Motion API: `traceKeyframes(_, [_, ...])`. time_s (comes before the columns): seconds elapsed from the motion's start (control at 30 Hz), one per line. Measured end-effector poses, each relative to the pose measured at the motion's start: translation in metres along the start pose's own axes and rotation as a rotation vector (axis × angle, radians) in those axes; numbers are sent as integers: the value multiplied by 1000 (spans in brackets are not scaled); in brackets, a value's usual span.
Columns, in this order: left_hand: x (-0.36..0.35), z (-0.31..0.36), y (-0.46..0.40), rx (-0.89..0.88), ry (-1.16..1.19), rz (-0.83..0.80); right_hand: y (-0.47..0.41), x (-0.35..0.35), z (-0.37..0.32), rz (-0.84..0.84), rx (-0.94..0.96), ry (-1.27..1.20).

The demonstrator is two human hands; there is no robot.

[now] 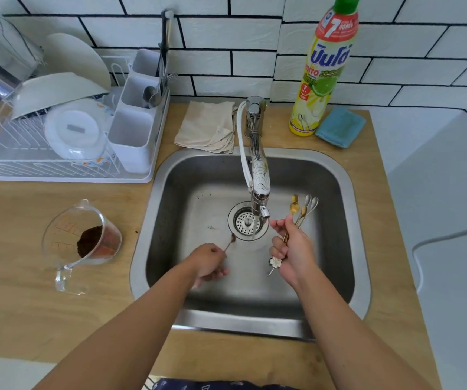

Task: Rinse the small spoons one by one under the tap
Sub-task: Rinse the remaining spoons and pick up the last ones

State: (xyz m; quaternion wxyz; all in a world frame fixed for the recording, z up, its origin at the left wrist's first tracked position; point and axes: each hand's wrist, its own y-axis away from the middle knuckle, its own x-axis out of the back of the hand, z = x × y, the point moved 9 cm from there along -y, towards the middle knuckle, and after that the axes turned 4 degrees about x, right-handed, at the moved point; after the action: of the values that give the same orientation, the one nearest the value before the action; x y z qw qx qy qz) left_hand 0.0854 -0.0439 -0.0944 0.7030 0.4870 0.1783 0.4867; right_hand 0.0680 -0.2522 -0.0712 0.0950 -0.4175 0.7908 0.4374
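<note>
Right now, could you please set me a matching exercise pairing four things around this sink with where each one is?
Things:
1. dirty spoon
2. bunch of spoons
3. measuring jug
4. blue cloth

Places:
A. on the counter left of the sink, with brown powder inside
B. held in the right hand, bowls pointing up
C. beside the detergent bottle, behind the sink
D. pinched in the left hand, bowl near the drain

Pairs: 1-D, 2-B, 3-A, 4-C
</note>
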Motion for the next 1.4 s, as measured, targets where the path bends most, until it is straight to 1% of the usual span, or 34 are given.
traceKeyframes(0.07, [-15, 7, 12, 1, 129, -66, -1, 0, 1, 6, 2, 50])
traceKeyframes(0.13, [-22, 17, 20, -65, 151, -46, -2, 1, 1, 41, 16, 176])
traceKeyframes(0.23, [-19, 31, 29, -237, 17, 109, -1, 5, 2, 110, 22, 350])
traceKeyframes(0.3, [-14, 40, 38, -320, -73, 212, 1, 1, 5, 96, 15, 428])
traceKeyframes(0.37, [-11, 47, 46, -381, -131, 270, 3, -9, 10, 47, 11, 480])
traceKeyframes(0.53, [-9, 57, 59, -452, -237, 352, 3, -28, 10, -2, 78, 599])
traceKeyframes(0.6, [-11, 59, 62, -454, -267, 355, 2, -32, 11, -17, 79, 643])
traceKeyframes(0.73, [-13, 64, 66, -460, -315, 351, -3, -31, 4, 5, 108, 719])
traceKeyframes(0.83, [-14, 68, 67, -490, -355, 369, -6, -26, 1, 50, 131, 746])
traceKeyframes(1.0, [-16, 69, 68, -511, -379, 397, -1, -31, 9, -59, 92, 673])
traceKeyframes(1.17, [-22, 68, 67, -522, -435, 377, -5, -21, 4, 13, 90, 672])
traceKeyframes(1.3, [-17, 69, 67, -499, -372, 372, -3, -27, 11, -68, 52, 654])
traceKeyframes(1.4, [-19, 71, 70, -521, -387, 367, -6, -23, 6, -11, 86, 647])
